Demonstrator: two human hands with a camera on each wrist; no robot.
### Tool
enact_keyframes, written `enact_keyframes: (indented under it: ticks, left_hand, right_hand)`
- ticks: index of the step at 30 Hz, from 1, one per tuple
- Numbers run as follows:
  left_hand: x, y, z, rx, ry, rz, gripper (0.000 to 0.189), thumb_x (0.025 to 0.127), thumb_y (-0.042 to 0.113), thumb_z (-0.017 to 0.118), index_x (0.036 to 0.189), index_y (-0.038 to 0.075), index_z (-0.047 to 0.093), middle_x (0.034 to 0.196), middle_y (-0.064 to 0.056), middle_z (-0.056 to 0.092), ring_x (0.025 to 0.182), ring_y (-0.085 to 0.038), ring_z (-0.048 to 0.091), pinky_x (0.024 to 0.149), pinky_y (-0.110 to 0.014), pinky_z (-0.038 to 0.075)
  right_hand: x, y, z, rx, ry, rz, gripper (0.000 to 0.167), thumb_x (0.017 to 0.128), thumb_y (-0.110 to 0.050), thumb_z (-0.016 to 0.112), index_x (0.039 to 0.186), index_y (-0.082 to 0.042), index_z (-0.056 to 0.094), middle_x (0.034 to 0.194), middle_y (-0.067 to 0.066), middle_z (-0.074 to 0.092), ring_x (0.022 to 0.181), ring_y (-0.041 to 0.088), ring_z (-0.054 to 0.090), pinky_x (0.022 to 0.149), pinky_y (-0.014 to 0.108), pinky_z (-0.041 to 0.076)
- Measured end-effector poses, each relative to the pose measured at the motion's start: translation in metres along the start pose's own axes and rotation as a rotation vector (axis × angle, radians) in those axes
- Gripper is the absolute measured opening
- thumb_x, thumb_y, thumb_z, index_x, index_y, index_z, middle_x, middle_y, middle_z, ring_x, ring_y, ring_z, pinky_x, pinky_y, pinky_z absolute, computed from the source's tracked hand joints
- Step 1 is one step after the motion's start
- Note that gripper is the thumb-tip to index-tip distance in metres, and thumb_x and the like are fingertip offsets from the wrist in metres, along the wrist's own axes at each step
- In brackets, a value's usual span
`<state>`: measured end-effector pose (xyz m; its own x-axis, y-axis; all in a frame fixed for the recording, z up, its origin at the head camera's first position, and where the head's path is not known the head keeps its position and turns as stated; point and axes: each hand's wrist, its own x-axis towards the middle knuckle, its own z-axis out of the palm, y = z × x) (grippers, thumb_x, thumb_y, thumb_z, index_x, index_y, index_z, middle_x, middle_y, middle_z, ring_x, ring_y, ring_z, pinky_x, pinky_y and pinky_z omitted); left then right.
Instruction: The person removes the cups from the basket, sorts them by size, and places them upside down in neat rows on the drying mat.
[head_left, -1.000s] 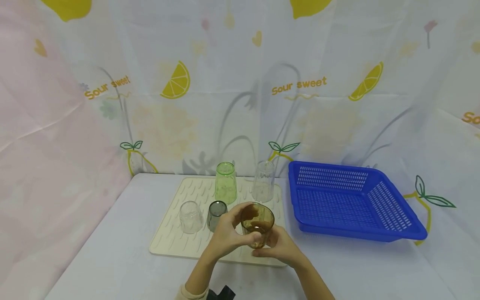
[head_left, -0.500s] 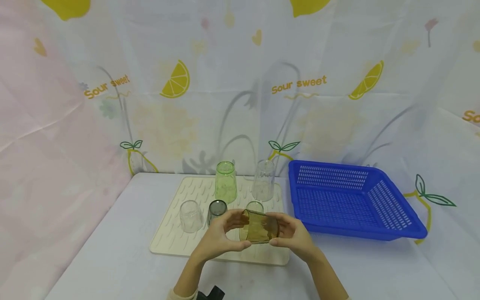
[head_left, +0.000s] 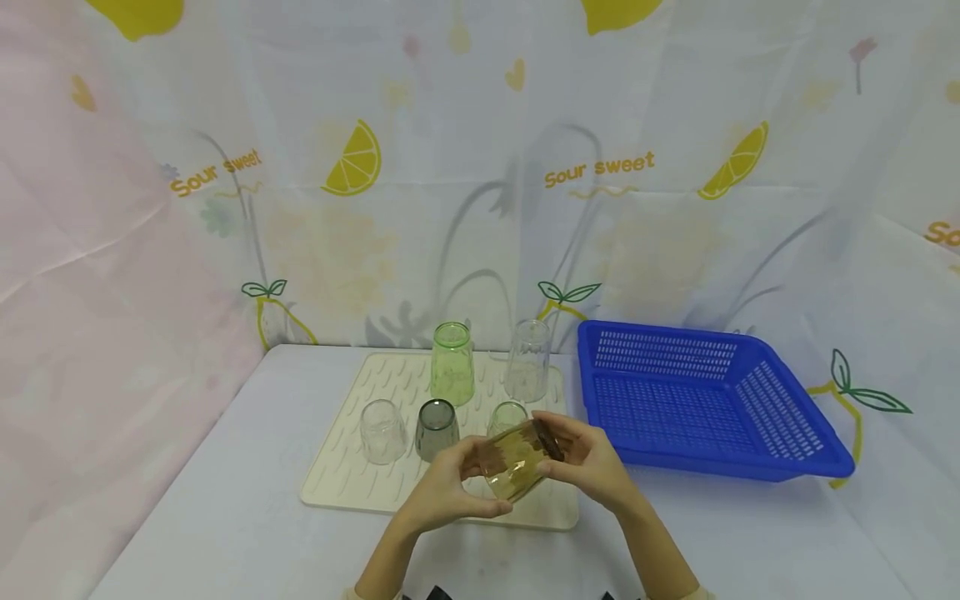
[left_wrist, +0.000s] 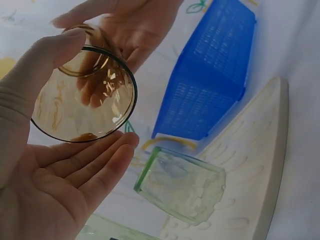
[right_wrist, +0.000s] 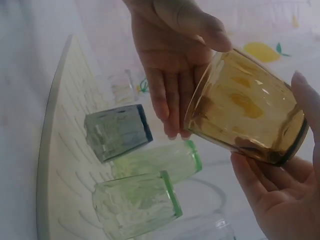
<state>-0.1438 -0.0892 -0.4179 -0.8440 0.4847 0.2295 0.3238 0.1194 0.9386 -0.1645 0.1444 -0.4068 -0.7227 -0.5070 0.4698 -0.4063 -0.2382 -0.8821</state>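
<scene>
An amber drinking glass [head_left: 513,462] lies tilted on its side in the air above the ridged cream mat [head_left: 345,487]. My left hand [head_left: 442,493] holds it at the rim end, thumb on one side and fingers below. At the thick, dark base end, my right hand [head_left: 596,468] grips it between thumb and fingers. Partly hidden behind the amber glass is a short pale green glass [right_wrist: 137,205] on the mat. Left of it stand a short dark grey glass [head_left: 437,433] and a short clear glass [head_left: 382,433].
Toward the back of the mat stand a tall green glass [head_left: 452,371] and a tall clear glass [head_left: 528,367]. A blue perforated basket [head_left: 712,467] sits at the right. Behind the white table [head_left: 225,467] hangs a lemon-print cloth [head_left: 465,250].
The amber glass has turned from mouth-up toward me onto its side, then slanted, base end raised to the right. My right hand has shifted from beneath it to its base end.
</scene>
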Motion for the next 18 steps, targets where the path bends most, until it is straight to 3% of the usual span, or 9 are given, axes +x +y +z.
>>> enact_keyframes:
  ticks: [4, 7, 9, 12, 18]
  left_hand:
    - [-0.001, -0.003, 0.004, 0.044, 0.006, 0.008, 0.060, 0.071, 0.017, 0.083, 0.120, -0.003, 0.054, 0.106, -0.010, 0.064, 0.096, -0.014, 0.062, 0.091, -0.026, 0.052]
    - [-0.004, -0.004, 0.005, 0.081, 0.040, 0.000, 0.066, 0.070, 0.020, 0.084, 0.124, -0.003, 0.053, 0.108, -0.009, 0.064, 0.099, -0.018, 0.062, 0.092, -0.027, 0.052]
    - [-0.007, -0.004, 0.003, 0.084, 0.069, -0.014, 0.071, 0.071, 0.021, 0.084, 0.127, -0.004, 0.050, 0.112, -0.011, 0.064, 0.104, -0.023, 0.062, 0.093, -0.029, 0.052]
    - [-0.016, -0.006, -0.003, 0.084, 0.130, -0.019, 0.071, 0.071, 0.021, 0.083, 0.128, -0.006, 0.050, 0.114, -0.014, 0.064, 0.106, -0.029, 0.061, 0.093, -0.031, 0.052]
    - [-0.042, -0.017, -0.024, 0.148, 0.312, -0.007, 0.059, 0.070, 0.017, 0.084, 0.118, -0.005, 0.059, 0.110, -0.013, 0.067, 0.101, -0.029, 0.064, 0.089, -0.031, 0.054]
  right_hand:
    - [0.002, -0.002, -0.002, -0.109, -0.010, -0.018, 0.055, 0.084, 0.003, 0.067, 0.126, 0.023, 0.039, 0.121, 0.010, 0.061, 0.110, 0.008, 0.058, 0.093, 0.020, 0.049]
    - [0.004, -0.001, -0.002, -0.187, -0.003, -0.033, 0.053, 0.082, 0.005, 0.068, 0.125, 0.022, 0.042, 0.117, 0.011, 0.063, 0.105, 0.005, 0.059, 0.090, 0.019, 0.050]
    - [0.007, -0.002, -0.002, -0.227, 0.005, -0.042, 0.052, 0.081, 0.007, 0.068, 0.124, 0.022, 0.043, 0.115, 0.020, 0.062, 0.104, 0.004, 0.059, 0.089, 0.019, 0.051]
    - [0.011, -0.003, -0.001, -0.271, 0.015, -0.039, 0.053, 0.079, 0.007, 0.069, 0.123, 0.022, 0.044, 0.112, 0.032, 0.058, 0.103, 0.003, 0.060, 0.089, 0.020, 0.051]
    - [0.021, -0.010, -0.003, -0.315, 0.032, -0.010, 0.054, 0.078, 0.006, 0.071, 0.124, 0.019, 0.046, 0.113, 0.031, 0.059, 0.102, 0.003, 0.060, 0.089, 0.020, 0.051]
